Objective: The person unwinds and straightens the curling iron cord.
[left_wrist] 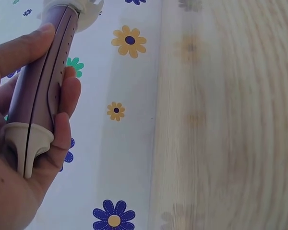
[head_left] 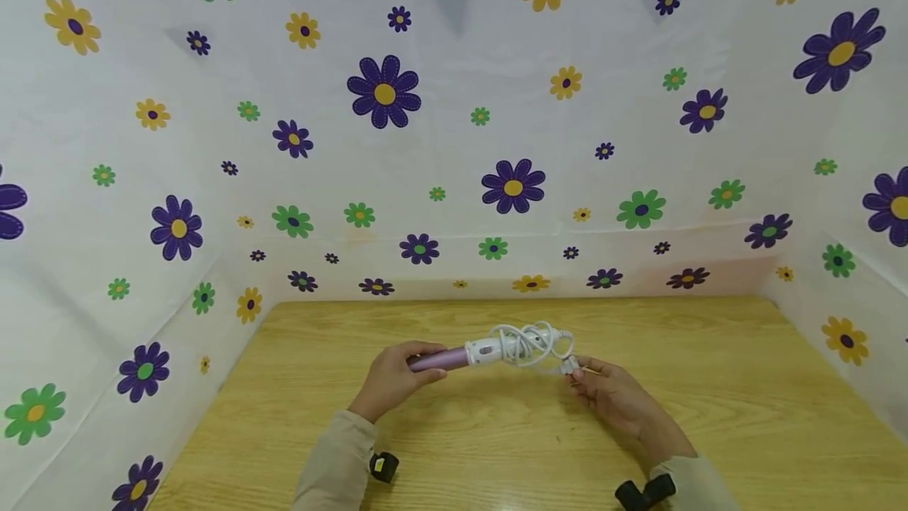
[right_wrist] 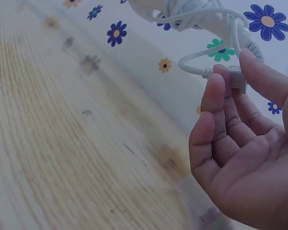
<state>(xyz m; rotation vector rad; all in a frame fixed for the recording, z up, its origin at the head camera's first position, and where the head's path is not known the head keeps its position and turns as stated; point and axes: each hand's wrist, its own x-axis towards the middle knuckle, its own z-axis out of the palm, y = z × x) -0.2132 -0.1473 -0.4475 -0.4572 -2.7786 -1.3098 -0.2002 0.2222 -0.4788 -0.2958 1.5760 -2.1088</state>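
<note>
A hair straightener [head_left: 486, 351] with a purple barrel and white handle is held above the table. My left hand [head_left: 388, 378] grips the purple barrel [left_wrist: 36, 91], thumb on one side and fingers curled round the other. The cream tip [left_wrist: 31, 136] lies against the palm in the left wrist view. Loops of white cord [head_left: 526, 344] are wound round the handle. At the cord's end, my right hand [head_left: 620, 402] pinches the pale plug [right_wrist: 237, 79] between thumb and fingertips. Part of the plug is hidden behind those fingers.
Below both hands lies a wood-grain table [head_left: 489, 440]. A white sheet [head_left: 454, 148] printed with flowers rises behind it and on both sides. Black wrist mounts [head_left: 384, 467] sit at the sleeves.
</note>
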